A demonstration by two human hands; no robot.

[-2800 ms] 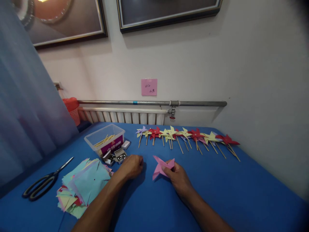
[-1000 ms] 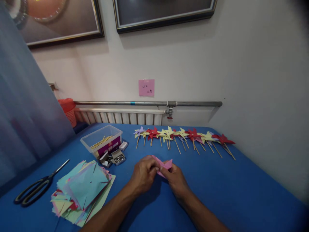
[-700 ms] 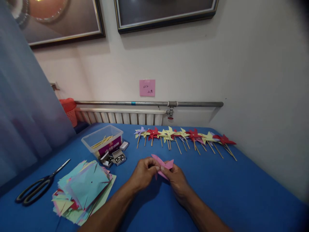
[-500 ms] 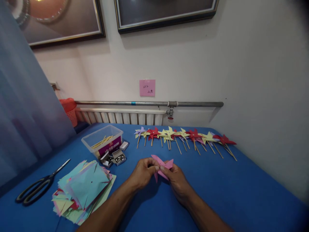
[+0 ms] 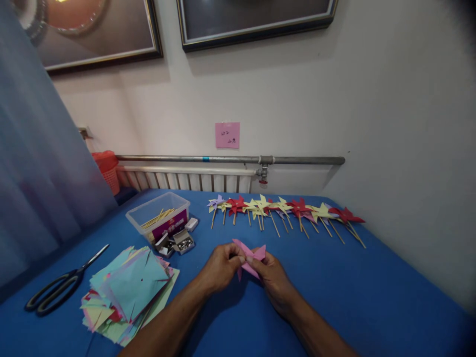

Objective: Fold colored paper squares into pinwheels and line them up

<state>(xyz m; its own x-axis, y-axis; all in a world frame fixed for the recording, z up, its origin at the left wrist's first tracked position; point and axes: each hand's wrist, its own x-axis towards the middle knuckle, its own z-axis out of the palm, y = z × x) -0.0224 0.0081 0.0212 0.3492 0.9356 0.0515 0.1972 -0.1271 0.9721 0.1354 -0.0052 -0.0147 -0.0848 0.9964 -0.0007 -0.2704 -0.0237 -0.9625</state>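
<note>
Pink pinwheel point(image 5: 250, 258) pinched by left hand point(image 5: 220, 268), right hand point(image 5: 272, 277), mid-table point(image 5: 372, 297)

Matt pink paper pinwheel point(image 5: 250, 258), blue cloth tabletop point(image 5: 372, 297)

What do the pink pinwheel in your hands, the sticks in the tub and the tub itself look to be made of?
Pink pinwheel: thin matte paper, going by its sharp folds and flat colour. Sticks: probably wood or bamboo, pale tan and slim. Tub: clear glossy plastic, since the sticks show through its wall.
</note>
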